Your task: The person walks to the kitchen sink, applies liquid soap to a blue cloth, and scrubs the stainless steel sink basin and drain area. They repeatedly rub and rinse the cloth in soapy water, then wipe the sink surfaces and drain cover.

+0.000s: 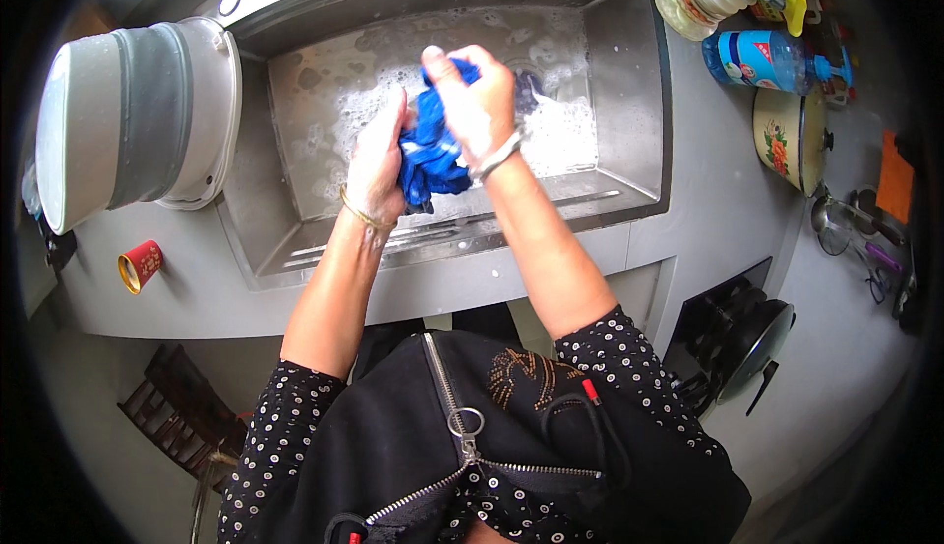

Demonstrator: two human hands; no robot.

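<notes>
A bunched, wet blue cloth [436,161] hangs between my hands, above the stainless-steel sink [627,94]. My right hand [476,102] wraps around the cloth's upper end, thumb on top. Along the cloth's lower left side lies my left hand [377,153], its thumb pointing up and its palm turned toward the fabric; most of its fingers are hidden. Suds and shallow water cover parts of the sink floor [317,113]. Foam is thickest near the drain [527,91], right of my right hand.
On the left, a white-and-grey collapsible basin [151,113] leans on its side by the sink. A red paper cup [140,267] stands on the counter [199,312]. Rightward are a blue pump bottle [763,61], a floral enamel pot [785,138] and a lidded black pan [752,352].
</notes>
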